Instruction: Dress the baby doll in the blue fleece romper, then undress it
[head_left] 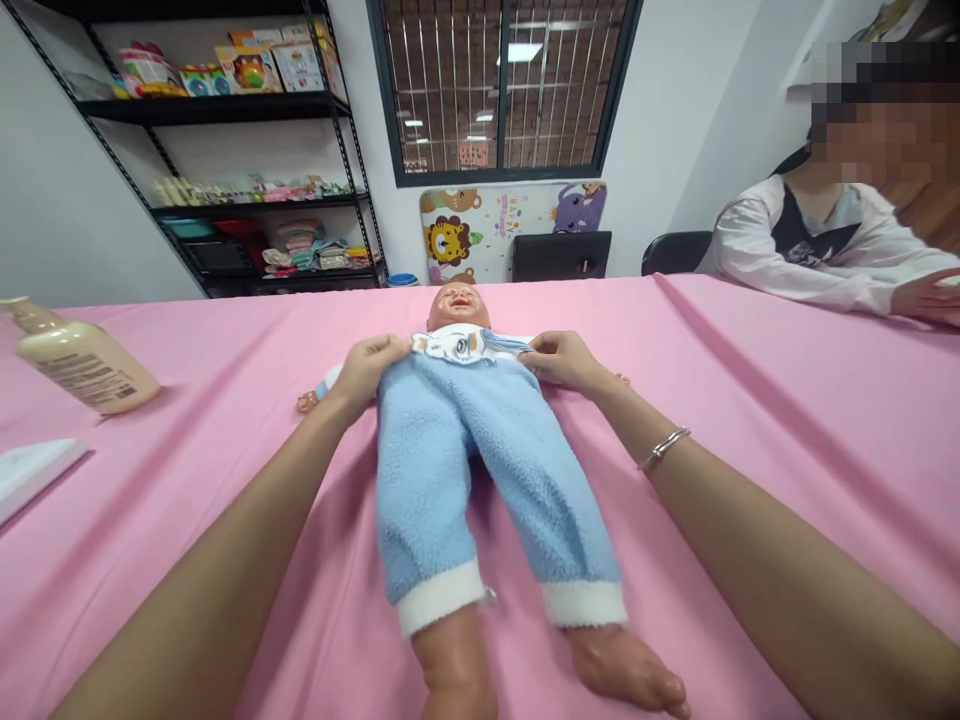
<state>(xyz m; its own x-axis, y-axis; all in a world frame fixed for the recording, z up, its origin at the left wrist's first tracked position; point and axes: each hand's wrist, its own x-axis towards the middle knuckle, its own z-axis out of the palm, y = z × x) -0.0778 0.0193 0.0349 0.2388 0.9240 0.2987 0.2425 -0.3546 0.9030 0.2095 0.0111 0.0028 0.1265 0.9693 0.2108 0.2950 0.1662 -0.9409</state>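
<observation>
"Black shelving (214, 108) and a barred window (555, 90) take up the back wall. What's nearer?"

"Pink-covered bench (757, 400), with a doll (459, 305) lying face-up in the middle, head toward the window and feet toward the camera."

"And the left hand (367, 368)?"

"Its fingers are pressed together at one corner of the waistband of the doll's blue trousers (480, 420) — clamped on the fabric."

"The right hand (568, 358) too?"

"Same pinch at the opposite corner, just beside the printed white top (461, 345). How much cloth each hand takes up, I can't tell."

"How do the trousers sit?"

"Both legs are in them, white cuffs (442, 598) around the shins, bare skin below."

"What else is on the bench?"

"Toward the left edge, a pump bottle (94, 370) — and a white flat object (37, 472) closer to the camera. Over on the right, a co-worker (795, 250) leans an arm on the cover."
</observation>
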